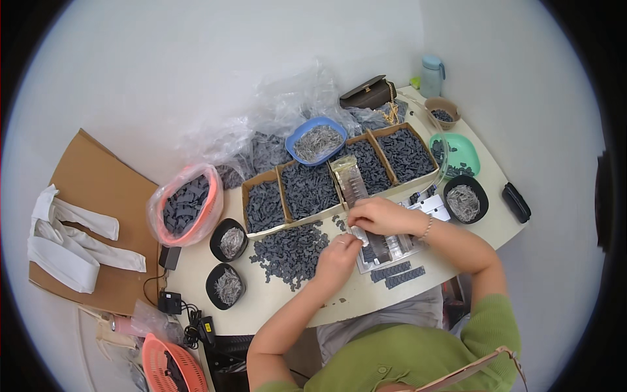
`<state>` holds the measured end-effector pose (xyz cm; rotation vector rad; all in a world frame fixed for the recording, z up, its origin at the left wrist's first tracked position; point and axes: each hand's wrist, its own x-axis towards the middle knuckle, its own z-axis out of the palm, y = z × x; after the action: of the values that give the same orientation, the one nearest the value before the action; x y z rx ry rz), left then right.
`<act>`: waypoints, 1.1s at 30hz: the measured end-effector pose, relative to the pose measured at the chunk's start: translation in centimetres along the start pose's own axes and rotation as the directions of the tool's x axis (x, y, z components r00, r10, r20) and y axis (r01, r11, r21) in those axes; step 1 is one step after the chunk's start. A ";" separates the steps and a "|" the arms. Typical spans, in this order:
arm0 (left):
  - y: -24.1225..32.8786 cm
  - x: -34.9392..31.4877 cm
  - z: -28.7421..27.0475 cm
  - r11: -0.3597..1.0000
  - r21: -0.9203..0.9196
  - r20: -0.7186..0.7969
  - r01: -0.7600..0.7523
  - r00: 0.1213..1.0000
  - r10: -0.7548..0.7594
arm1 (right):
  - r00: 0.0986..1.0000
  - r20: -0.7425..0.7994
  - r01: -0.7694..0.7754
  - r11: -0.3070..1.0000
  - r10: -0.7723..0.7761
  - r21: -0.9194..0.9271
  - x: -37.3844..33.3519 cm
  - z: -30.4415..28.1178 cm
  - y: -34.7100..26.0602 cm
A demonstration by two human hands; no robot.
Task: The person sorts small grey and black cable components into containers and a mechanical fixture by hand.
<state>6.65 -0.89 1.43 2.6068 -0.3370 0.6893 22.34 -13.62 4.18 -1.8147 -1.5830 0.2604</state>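
My left hand [336, 262] is at the left edge of a silvery metal fixture [400, 243], its fingertips pinched together. Whatever they grip, if anything, is too small to make out. My right hand [380, 215] reaches over the fixture's upper part with curled fingers, close to the left fingertips; what is in it is hidden. A clear plastic tray [351, 181] leans from the boxes toward my right hand. Two dark grey linked strips [405, 277] lie at the near edge of the fixture. Left of my left hand spreads a heap of small dark grey plastic pieces [292, 255].
Behind the hands, a divided cardboard box [264, 228] holds dark pieces, with a blue bowl [294, 149] of metal pins on it. Black bowls [217, 248] of pins stand left, another black bowl [482, 209] right, near a green tray [471, 149]. A pink basket [212, 196] stands far left.
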 end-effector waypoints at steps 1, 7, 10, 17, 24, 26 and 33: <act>0.5 -0.1 0.5 0.998 0.044 0.031 -0.042 0.999 0.041 | 0.997 0.065 -0.043 0.999 0.041 0.026 -0.6 -0.6 0.2; 2.6 -0.8 0.8 0.912 0.343 0.123 -0.223 0.974 0.192 | 0.997 0.045 -0.056 0.992 0.061 -0.109 -3.1 -0.7 -0.3; 2.3 -1.4 0.5 0.940 0.265 0.058 -0.214 0.977 0.206 | 0.989 -0.108 0.065 0.957 -0.099 -0.282 -3.6 1.6 0.0; -0.3 -1.8 -1.2 0.999 0.003 -0.004 0.039 0.999 -0.039 | 0.961 -0.032 0.223 0.839 -0.274 -0.496 -5.3 2.5 -1.8; -6.2 -0.5 -3.1 0.989 0.131 0.207 0.069 0.974 -0.095 | 0.966 0.010 0.214 0.776 -0.258 -0.593 -5.7 2.0 -2.9; -6.5 -0.3 -3.3 0.988 0.124 0.228 0.087 0.967 -0.114 | 0.977 0.057 0.203 0.811 -0.206 -0.549 -4.4 1.8 -2.9; -5.5 -0.2 -3.0 0.976 0.112 0.050 0.185 0.980 -0.191 | 0.980 0.122 0.197 0.861 -0.158 -0.469 0.6 4.6 -2.7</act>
<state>7.10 5.29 1.87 2.7202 -0.0702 0.5787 17.73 -11.31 2.61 -2.0171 -1.9901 -0.1692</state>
